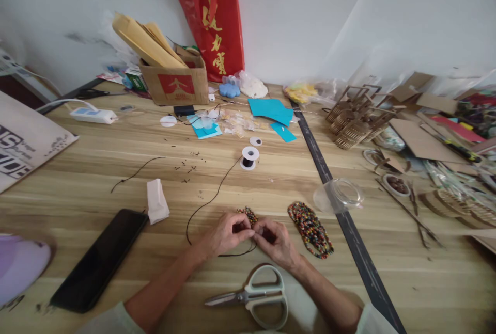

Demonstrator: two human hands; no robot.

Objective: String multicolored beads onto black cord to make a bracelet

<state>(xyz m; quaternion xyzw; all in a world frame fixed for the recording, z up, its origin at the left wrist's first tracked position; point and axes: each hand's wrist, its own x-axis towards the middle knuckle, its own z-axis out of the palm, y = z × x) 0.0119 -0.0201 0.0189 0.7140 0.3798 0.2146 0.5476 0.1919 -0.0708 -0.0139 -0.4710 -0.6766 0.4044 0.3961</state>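
My left hand and my right hand meet over the table, fingertips pinched close together. Black cord runs from a white spool down behind my left hand, and a loop of it shows below my fingers. A small bunch of multicoloured beads lies just beyond my fingertips, partly covered by them. Right of my right hand rests a coiled strand of beads. Scissors with pale handles lie nearer to me, blades pointing left. What exactly sits between the fingertips is too small to see; the cord passes there.
A black phone and a folded tissue lie to the left. A clear plastic cup is on its side at the right. Farther back stand a cardboard box, a red bag and small woven bamboo baskets.
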